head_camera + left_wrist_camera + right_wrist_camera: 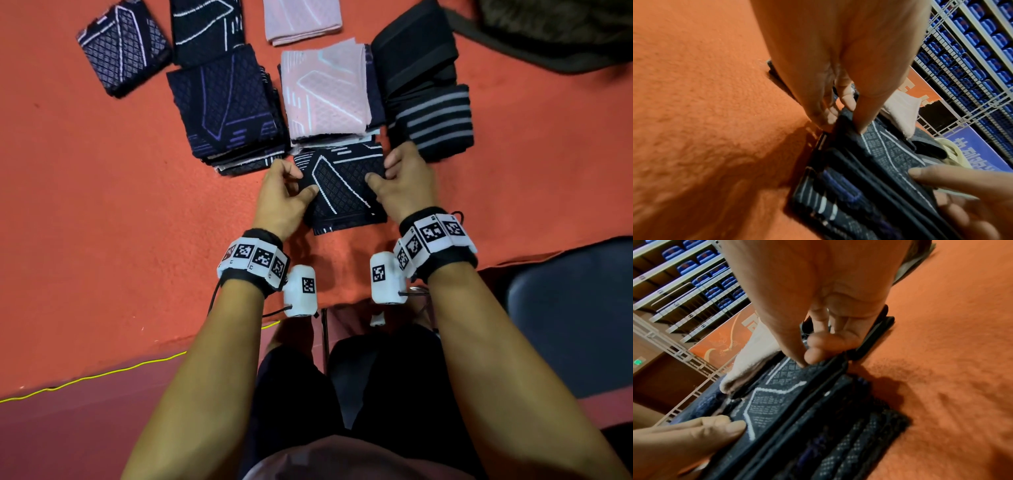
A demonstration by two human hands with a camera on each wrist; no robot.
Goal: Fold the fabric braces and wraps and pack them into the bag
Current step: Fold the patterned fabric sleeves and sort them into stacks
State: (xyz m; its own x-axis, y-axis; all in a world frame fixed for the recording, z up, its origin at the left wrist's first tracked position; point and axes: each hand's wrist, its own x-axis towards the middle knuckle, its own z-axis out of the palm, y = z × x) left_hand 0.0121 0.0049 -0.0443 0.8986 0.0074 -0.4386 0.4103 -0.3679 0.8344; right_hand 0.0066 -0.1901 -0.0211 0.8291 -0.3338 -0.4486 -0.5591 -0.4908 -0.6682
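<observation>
A folded navy brace (pixel 340 192) with white lines lies on the orange felt surface (pixel 102 205) just in front of the stacks. My left hand (pixel 303 181) pinches its left edge, thumb on top and fingers curled under. My right hand (pixel 382 169) pinches the right edge the same way. The left wrist view shows the left hand's thumb (pixel 861 128) pressed on the brace (pixel 890 154); the right wrist view shows the right hand's thumb (pixel 797 360) on the brace (pixel 772 402), several folded layers beneath. A dark bag (pixel 548 31) sits at the far right corner.
Behind the brace stand a navy-and-purple stack (pixel 226 109), a pink stack (pixel 325 92), black wraps (pixel 414 51) and a grey-striped wrap (pixel 435 120). Further back lie other folded braces (pixel 123 48). A dark chair seat (pixel 565 325) is on my right; a yellow cable (pixel 102 373) runs along the near edge.
</observation>
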